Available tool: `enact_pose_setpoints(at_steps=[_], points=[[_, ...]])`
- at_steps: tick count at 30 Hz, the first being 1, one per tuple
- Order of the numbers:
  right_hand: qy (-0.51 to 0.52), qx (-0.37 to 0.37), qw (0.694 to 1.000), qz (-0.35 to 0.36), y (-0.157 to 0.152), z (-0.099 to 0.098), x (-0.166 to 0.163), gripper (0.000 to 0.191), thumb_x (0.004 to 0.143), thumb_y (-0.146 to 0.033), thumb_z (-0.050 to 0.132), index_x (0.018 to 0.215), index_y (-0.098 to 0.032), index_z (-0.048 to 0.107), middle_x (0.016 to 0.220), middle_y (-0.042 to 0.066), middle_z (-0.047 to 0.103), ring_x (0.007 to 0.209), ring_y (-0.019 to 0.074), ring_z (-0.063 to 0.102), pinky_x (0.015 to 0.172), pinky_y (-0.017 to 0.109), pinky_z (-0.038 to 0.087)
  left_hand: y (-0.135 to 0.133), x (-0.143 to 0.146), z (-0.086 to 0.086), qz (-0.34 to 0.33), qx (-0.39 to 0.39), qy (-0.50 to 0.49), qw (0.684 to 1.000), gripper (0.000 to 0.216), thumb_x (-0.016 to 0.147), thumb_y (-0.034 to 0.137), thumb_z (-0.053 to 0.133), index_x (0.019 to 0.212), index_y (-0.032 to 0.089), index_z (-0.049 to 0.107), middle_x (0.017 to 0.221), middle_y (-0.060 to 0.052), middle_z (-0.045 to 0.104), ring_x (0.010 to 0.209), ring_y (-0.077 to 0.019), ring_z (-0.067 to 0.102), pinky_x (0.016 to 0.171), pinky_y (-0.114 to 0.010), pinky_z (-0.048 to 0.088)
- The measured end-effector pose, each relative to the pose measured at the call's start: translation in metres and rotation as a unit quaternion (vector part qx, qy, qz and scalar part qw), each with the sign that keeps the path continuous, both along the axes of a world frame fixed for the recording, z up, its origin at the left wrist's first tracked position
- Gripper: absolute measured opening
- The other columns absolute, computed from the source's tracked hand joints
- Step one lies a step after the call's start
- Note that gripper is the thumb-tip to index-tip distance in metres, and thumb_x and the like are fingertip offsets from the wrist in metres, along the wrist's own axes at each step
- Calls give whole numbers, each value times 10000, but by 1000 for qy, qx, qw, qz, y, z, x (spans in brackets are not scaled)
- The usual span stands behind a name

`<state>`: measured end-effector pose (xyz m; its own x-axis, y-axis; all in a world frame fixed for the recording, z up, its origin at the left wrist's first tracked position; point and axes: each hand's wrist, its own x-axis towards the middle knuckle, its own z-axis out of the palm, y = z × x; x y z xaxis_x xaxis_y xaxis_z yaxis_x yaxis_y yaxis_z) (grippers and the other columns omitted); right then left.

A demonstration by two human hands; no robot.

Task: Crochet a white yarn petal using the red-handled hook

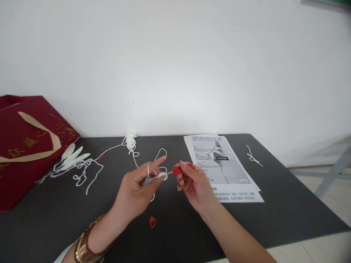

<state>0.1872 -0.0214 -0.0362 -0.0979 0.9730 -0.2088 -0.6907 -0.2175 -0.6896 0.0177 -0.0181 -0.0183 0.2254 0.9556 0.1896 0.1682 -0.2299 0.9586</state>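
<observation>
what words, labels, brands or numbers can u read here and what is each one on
"众益心": gold characters on the red bag; any beyond these are unclear.
"百合花图解": heading on the top sheet.
Too small or blurred to read: the top sheet's body text, its black label and small white label, and the lines on the lower sheet.
No brand or number is legible.

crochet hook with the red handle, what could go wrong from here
The crochet hook in the right hand could slip off the small white piece pinched in the left hand, perhaps loosening a loop.
The yarn strand leading from the tangled yarn heap toward the left hand might snag or knot.
The orange stitch marker lies loose on the black table near the left forearm, so a stray movement might knock it away.
</observation>
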Motion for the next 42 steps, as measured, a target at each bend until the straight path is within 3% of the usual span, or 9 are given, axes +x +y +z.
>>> enact_pose_setpoints(at_steps=[9,14,20,24,28,32,35,40,42], points=[[-29,32,999,-20,-6,-2,-4,209,733,-319,772,795,-123,731,576,1,682,448,74,587,462,173,559,4,5,2,-1,-161,-73,984,511,718,252,752,1220,233,657,617,58,529,556,-96,435,514,-218,345],[-91,71,991,-65,-10,-5,-8,185,774,-326,738,820,-147,732,616,18,703,478,93,615,490,190,555,3,8,-2,16,-164,-123,979,482,703,243,773,1177,240,686,671,39,624,651,-125,517,648,-247,409],[-240,182,941,-151,-21,-5,-15,93,831,-254,679,866,-215,756,750,28,735,597,128,670,565,225,577,6,14,-7,54,-180,-179,966,572,698,211,779,1249,249,632,630,62,599,626,-92,516,696,-236,416],[-310,242,903,-173,-26,-6,-17,143,862,-200,634,923,-262,748,787,18,734,629,135,678,600,241,577,6,17,-5,49,-203,-235,949,707,698,176,778,1355,231,523,604,83,569,606,-74,511,734,-229,419],[-328,254,892,-180,-26,-10,-16,159,872,-197,617,947,-267,738,787,21,727,638,153,677,597,265,573,5,18,-5,38,-208,-260,942,823,716,158,766,1442,237,387,604,92,567,611,-82,523,763,-242,419],[-359,264,876,-183,-26,-11,-15,174,880,-188,598,968,-264,727,806,31,725,636,168,678,586,283,571,4,18,-6,43,-186,-247,950,804,726,169,756,1440,234,393,600,88,579,622,-98,528,792,-262,419],[-424,324,826,-182,-27,-10,-13,251,875,-130,572,1032,-276,702,855,44,725,682,177,683,613,293,570,3,20,-6,55,-180,-248,950,816,726,171,752,1448,217,376,587,99,567,610,-97,518,792,-262,417],[-558,501,638,-176,-27,-17,-7,501,847,-53,526,1308,-248,543,974,113,712,829,222,668,694,349,576,2,20,-2,51,-206,-278,937,825,708,189,771,1439,187,388,592,92,590,586,-98,527,702,-249,419],[-581,548,578,-168,-26,-20,-3,557,859,-72,503,1395,-212,447,1025,142,701,884,245,663,721,378,579,4,16,0,24,-226,-294,928,792,705,162,773,1416,180,426,607,80,604,596,-97,547,697,-241,420]])
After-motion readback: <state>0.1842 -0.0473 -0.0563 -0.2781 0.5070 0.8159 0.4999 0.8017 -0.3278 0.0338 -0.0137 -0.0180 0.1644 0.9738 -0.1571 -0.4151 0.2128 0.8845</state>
